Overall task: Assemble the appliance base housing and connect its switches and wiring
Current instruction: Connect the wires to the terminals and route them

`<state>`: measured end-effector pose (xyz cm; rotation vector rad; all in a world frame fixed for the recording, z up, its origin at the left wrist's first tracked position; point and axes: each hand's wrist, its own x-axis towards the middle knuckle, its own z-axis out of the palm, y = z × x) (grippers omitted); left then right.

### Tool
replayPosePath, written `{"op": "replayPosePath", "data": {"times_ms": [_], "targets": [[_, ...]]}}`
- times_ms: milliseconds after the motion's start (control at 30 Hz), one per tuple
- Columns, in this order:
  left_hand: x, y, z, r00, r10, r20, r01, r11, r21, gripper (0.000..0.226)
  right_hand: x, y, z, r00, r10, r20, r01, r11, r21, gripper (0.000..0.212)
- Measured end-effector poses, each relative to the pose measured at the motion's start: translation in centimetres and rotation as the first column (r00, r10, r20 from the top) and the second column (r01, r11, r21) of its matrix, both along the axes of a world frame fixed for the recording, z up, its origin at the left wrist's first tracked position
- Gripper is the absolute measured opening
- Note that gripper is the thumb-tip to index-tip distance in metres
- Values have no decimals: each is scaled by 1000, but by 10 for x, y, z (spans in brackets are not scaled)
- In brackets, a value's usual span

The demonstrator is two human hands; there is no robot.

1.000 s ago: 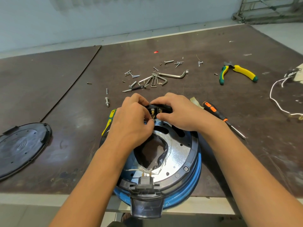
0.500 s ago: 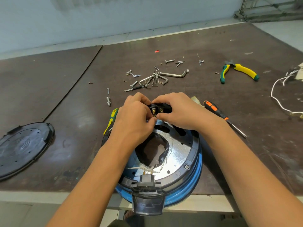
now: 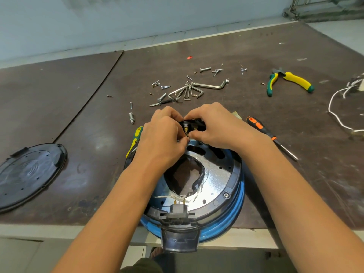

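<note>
A round blue appliance base housing lies upside down at the table's near edge, its silver metal plate facing up around a dark central opening. A black plug socket with two brass pins sits at its near rim. At the far rim, a small black switch block with brass terminals is held between both hands. My left hand has its fingers curled at the block's left side and pinches something small at the terminals. My right hand grips the block from the right.
A black round cover lies at the left. Screws and hex keys are scattered beyond the hands. Yellow-green pliers, an orange-black screwdriver and white wires lie to the right. A yellow-green tool handle shows beside the housing.
Both hands stay at the switch block with only slight finger shifts. The housing has not moved.
</note>
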<state>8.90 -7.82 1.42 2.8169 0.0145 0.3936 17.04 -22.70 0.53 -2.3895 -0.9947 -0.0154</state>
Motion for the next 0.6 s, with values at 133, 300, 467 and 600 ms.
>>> {"op": "replayPosePath", "data": {"times_ms": [133,300,467,600], "targets": [[0,0,0,1000,-5,-11,5,1000,-2,10,-1,0,1,1000,-1,28,2,1000,-25,37],[1,2,0,1000,-12,-4,12,1000,-8,10,-3,0,1,999,-10,50,12,999,-35,36],[2,2,-1,1000,-16,-13,16,1000,1,10,-3,1,-1,996,-40,73,44,998,-46,33],[4,2,-2,1000,-18,-10,18,1000,9,11,-6,1,1,990,-73,121,80,995,-56,29]]}}
